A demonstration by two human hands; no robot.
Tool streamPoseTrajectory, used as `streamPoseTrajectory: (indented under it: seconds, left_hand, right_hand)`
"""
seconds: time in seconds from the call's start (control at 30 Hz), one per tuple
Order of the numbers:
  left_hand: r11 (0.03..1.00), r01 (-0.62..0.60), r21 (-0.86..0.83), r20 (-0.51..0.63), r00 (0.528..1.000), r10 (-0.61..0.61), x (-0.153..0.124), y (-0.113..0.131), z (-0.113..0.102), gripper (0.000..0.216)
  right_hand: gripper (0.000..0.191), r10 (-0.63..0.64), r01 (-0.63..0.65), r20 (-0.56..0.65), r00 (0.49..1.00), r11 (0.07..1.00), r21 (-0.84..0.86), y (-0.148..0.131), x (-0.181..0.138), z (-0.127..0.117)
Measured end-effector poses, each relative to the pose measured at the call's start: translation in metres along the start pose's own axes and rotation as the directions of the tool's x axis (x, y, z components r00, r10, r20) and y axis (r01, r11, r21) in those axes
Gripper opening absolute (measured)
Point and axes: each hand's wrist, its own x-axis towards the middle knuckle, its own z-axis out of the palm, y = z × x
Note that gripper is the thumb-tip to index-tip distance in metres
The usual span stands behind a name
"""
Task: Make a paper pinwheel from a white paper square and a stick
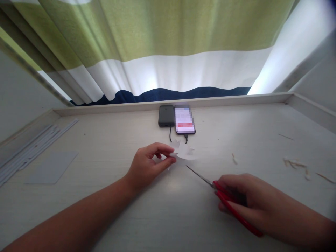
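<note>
Between thumb and fingers, my left hand (148, 161) pinches a white paper cutout (183, 149) with pointed, uneven edges. Part of the paper is hidden behind the fingers. My right hand (246, 199) is wrapped round the red handles of a pair of scissors (201, 175). Their blades look closed, with the tip pointing up and left, a short way below the paper and apart from it.
A dark power bank (166, 116) and a lit phone (184, 119) lie side by side by the back ledge, each with a cable. Far left are white strips (39, 147) and a paper sheet (52, 167). Broken cotton swabs (295, 163) lie at right. A curtain (157, 35) hangs behind.
</note>
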Motion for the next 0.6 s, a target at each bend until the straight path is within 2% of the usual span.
streamPoseTrajectory:
  seconds: [0.17, 0.33, 0.6]
  left_hand:
    - [0.996, -0.076, 0.035, 0.016, 0.997, 0.076, 0.001, -0.0018, -0.0005, 0.018]
    - [0.995, -0.096, 0.036, 0.036, 0.995, 0.095, 0.0009, -0.0031, -0.0006, 0.018]
    - [0.99, -0.142, -0.015, 0.172, 0.975, 0.142, 0.0001, -0.0033, -0.002, 0.021]
  right_hand:
    - [0.024, -0.022, 0.023, 0.031, 0.999, 0.999, -0.032, 0.0017, 0.0008, -0.0006]
    - [0.025, -0.04, 0.042, 0.023, 0.999, 0.997, -0.066, 0.0047, 0.0005, 0.0]
    - [0.028, -0.031, 0.035, 0.042, 0.999, 0.993, -0.11, 0.0055, -0.0007, 0.0002]
